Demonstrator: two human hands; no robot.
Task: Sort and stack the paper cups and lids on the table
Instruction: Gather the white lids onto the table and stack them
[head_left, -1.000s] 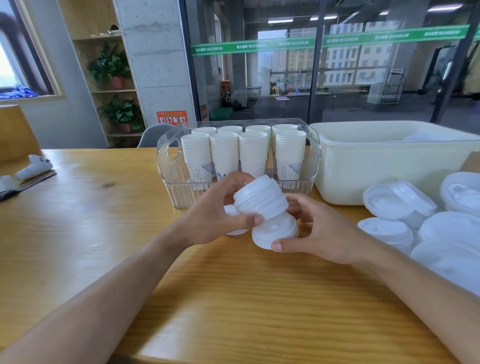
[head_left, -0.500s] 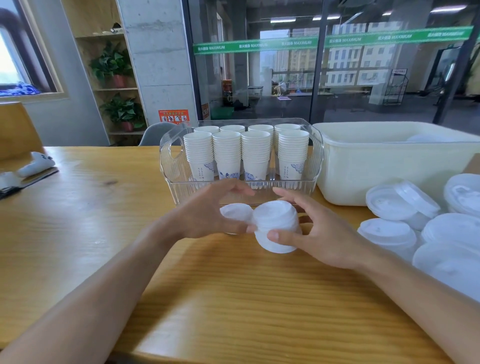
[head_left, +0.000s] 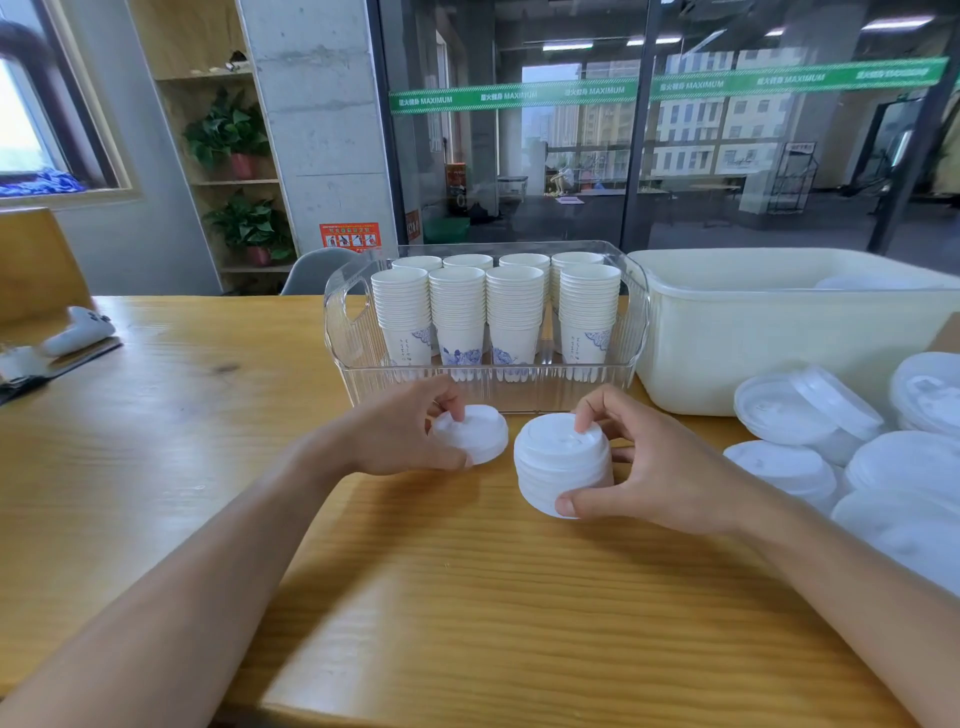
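Note:
A stack of small white lids (head_left: 558, 462) stands on the wooden table (head_left: 467, 597) in front of me. My right hand (head_left: 649, 467) grips that stack, thumb at its base and a fingertip on its top. Just left of it lies a single small white lid (head_left: 475, 431), and my left hand (head_left: 400, 436) pinches it between thumb and fingers. Behind both, a clear plastic bin (head_left: 348, 332) holds several stacks of white paper cups (head_left: 514, 312) with blue prints.
A white tub (head_left: 727, 332) stands right of the clear bin. Several larger white lids (head_left: 810, 415) lie in a loose pile at the table's right edge. A white object on a dark pad (head_left: 78, 332) sits far left. A chair back (head_left: 317, 270) shows behind the table.
The lid stack came down from a tilted hold in the air onto the table. My left hand left it and took hold of the single lid beside it.

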